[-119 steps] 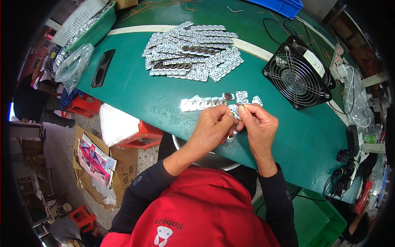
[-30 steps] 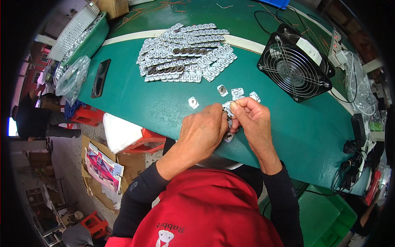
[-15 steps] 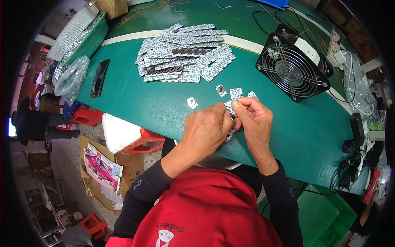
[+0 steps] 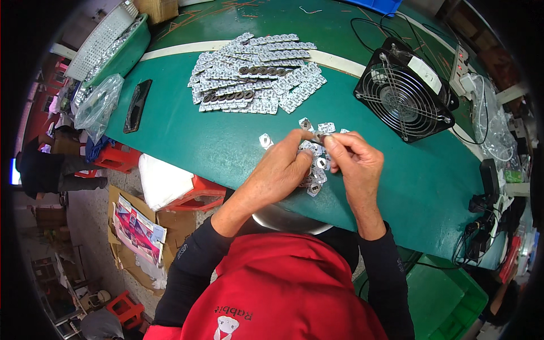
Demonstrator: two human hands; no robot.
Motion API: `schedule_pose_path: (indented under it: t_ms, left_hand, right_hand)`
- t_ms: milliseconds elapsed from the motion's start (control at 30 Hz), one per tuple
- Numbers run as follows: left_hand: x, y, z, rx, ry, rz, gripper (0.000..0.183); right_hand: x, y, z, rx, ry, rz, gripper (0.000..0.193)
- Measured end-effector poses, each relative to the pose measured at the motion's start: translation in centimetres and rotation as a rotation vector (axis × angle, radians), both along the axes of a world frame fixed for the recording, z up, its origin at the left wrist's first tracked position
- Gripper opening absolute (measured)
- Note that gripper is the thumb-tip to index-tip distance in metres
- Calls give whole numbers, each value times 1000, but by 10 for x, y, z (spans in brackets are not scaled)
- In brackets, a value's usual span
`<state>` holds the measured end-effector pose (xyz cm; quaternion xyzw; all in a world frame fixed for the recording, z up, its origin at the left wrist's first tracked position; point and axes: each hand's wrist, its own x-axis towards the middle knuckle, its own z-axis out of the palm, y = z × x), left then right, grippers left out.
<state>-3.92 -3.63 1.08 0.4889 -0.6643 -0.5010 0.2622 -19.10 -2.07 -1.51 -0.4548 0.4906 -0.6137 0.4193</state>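
Observation:
Above the near part of the green table, my hands meet at the fingertips. My left hand [image 4: 283,169] is closed, index finger stretched toward a small circuit board piece [image 4: 318,136] whose dark part shows between the fingers. From the other side, thumb and fingers of my right hand [image 4: 358,163] pinch the same piece. Under and between the hands lie several loose small white circuit boards [image 4: 322,163], some with a dark square in the middle. One single board [image 4: 265,140] lies apart to the left. Farther back is a large pile of white board strips [image 4: 243,73]; two strips in it carry dark round parts.
A black fan [image 4: 402,93] with a wire guard stands at the right. A phone [image 4: 137,106], a clear plastic bag [image 4: 100,107] and a green basin [image 4: 122,54] are at the left. A power strip [image 4: 460,65] and cables lie along the right edge.
Both hands have shifted slightly away from me with the piece. The left index finger has straightened and the hands have parted lower down, uncovering more loose boards beneath them.

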Motion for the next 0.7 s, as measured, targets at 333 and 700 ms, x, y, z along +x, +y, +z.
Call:
schedule_pose_path:
  t_ms: [333, 700]
  left_hand:
    - [3, -2, 11, 299, 165, -118, 24]
    - [7, 12, 6, -96, -71, -118, 24]
  right_hand:
    - [1, 2, 0, 274, -277, 326, 12]
    - [-5, -2, -4, 497, -617, 484, 18]
